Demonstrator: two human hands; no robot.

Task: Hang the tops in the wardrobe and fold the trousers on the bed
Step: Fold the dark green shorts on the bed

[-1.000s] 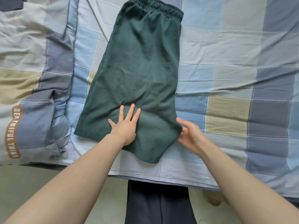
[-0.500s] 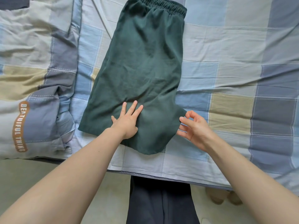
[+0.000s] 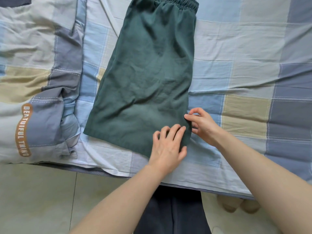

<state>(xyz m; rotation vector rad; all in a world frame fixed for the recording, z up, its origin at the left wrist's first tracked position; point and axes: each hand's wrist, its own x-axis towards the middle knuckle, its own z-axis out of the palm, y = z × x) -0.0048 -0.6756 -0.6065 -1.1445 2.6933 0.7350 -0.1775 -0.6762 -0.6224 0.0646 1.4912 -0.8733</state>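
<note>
Dark green trousers (image 3: 148,78) lie folded lengthwise on the checked bed sheet (image 3: 244,53), elastic waistband at the far end, hems toward me. My left hand (image 3: 168,146) rests on the near right corner of the fabric, fingers bent and thumb at the hem edge. My right hand (image 3: 202,124) is at the right edge of the same corner and pinches the fabric between thumb and fingertips. No tops or wardrobe are in view.
A rumpled checked duvet (image 3: 33,68) with brown lettering is bunched at the left of the bed. The bed's near edge (image 3: 185,184) runs across below my hands. Beyond it are a pale tiled floor (image 3: 37,200) and my dark trouser legs (image 3: 172,213).
My left hand slid right from the middle of the hem area to the near right corner. My right hand closed from open fingers onto the fabric's right edge.
</note>
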